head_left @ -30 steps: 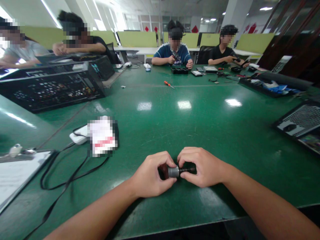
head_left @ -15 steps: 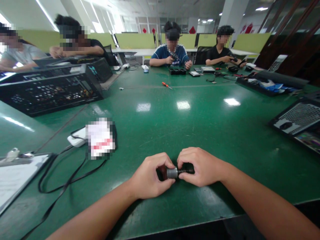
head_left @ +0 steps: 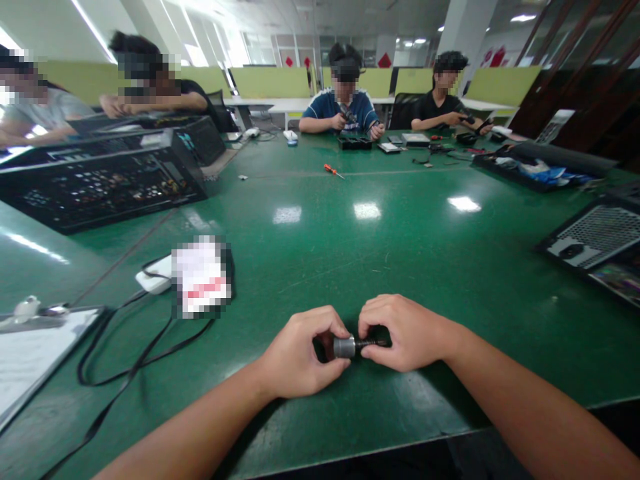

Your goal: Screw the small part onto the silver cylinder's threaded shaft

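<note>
Well, glossy green table under both hands, yellow-green partitions beyond.

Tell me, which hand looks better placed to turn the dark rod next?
Probably the right hand: it curls around the dark rod, while the left hand is busy pinching the grey cylinder.

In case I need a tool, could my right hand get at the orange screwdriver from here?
Probably not without leaning: the right hand is at the dark rod, and the screwdriver lies well forward, across the table. No object stands between them, so the way itself looks free.
</note>
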{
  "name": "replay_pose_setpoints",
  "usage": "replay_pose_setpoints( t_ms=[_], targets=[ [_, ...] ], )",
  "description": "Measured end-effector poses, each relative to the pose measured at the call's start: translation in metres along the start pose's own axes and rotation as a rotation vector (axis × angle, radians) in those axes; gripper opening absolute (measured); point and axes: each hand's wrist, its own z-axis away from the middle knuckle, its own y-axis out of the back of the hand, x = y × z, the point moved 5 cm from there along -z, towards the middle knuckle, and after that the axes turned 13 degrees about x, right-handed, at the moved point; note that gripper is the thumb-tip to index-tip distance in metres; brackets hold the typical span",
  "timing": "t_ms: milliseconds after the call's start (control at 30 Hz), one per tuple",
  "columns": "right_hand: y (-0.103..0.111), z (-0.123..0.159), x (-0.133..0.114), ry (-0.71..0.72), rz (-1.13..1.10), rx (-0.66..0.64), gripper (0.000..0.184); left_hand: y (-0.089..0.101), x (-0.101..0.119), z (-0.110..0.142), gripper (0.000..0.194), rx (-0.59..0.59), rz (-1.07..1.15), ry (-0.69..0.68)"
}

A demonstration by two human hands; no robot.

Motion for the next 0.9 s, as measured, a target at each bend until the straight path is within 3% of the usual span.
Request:
replay_pose_setpoints(
  t_ms=[900],
  targets=[
    [0.0074, 0.0030, 0.0042, -0.049, 0.021, -0.062, 0.008, 0.0023, 0.0044, -0.0012, 0.019, 0.009, -0.013, -0.038]
  ],
)
